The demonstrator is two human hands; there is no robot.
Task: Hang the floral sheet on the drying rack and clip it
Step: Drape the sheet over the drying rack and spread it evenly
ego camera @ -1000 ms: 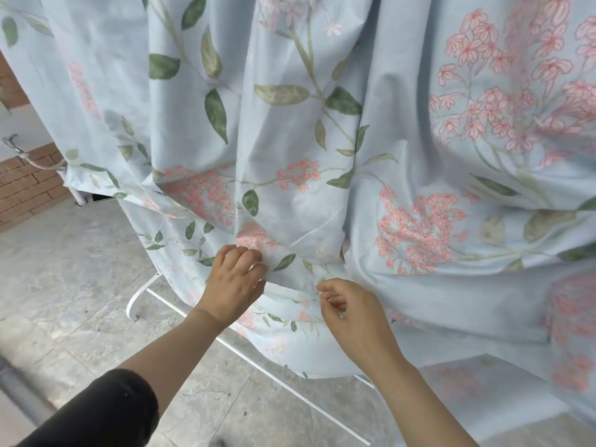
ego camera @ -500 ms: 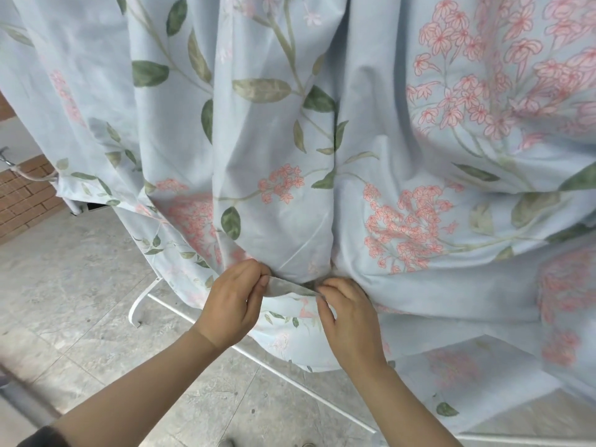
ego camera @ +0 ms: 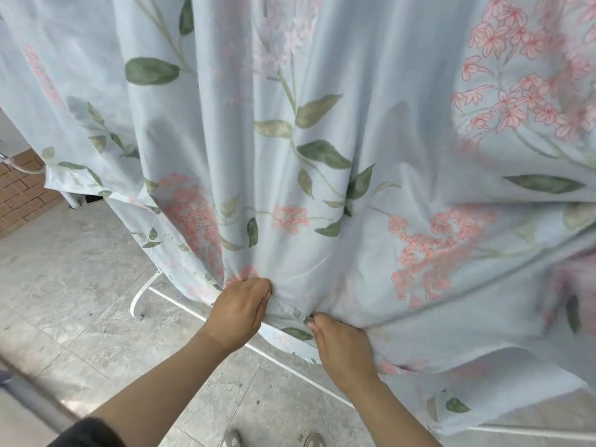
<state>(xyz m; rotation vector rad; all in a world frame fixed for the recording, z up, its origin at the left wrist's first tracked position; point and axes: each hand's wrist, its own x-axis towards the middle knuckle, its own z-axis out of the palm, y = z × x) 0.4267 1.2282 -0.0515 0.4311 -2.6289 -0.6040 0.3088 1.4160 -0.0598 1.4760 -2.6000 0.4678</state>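
Observation:
A pale blue floral sheet (ego camera: pixel 354 150) with pink blossoms and green leaves hangs in deep folds and fills most of the view. Its lower edge bunches where both hands meet. My left hand (ego camera: pixel 240 312) grips a gathered fold of the hem, fingers curled into the cloth. Just to its right, my right hand (ego camera: pixel 342 345) pinches the same hem, with a short taut strip of fabric between the two hands. Of the white drying rack (ego camera: pixel 167 296) only a curved foot and a low bar on the floor show; its upper rails are hidden behind the sheet. No clip is visible.
Grey stone floor tiles (ego camera: pixel 64 285) spread to the left and below. A brick wall (ego camera: pixel 22 191) stands at the far left. The tips of two shoes (ego camera: pixel 230 438) show at the bottom edge. A dark pipe or rail (ego camera: pixel 29 393) crosses the lower left corner.
Both hands have closed on the sheet's hem and come nearer each other, pulling it down and taut. The view has shifted closer to the fabric.

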